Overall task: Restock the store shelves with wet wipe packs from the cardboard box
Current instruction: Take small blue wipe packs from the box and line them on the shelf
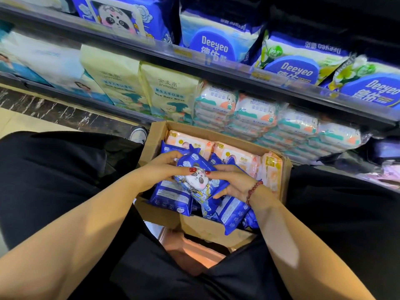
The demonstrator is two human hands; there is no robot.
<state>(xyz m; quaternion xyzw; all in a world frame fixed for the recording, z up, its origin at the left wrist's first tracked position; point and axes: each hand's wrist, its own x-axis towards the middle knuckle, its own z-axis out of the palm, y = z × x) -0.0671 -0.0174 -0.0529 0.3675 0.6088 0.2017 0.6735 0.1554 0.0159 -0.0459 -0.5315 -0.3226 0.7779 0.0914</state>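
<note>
Hands first: my left hand (pixel 161 167) and right hand (pixel 232 182) are clamped on opposite ends of a panda pack (pixel 198 180), over the box (pixel 285 172) near the shelves (pixel 216 66), probably gathering several packs for one trip.

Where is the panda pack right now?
In the head view the blue panda pack sits centre, held between the left hand and right hand, over the cardboard box.

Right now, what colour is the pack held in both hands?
Deep blue, with a white cartoon panda face: the pack shows best in the head view.
</note>
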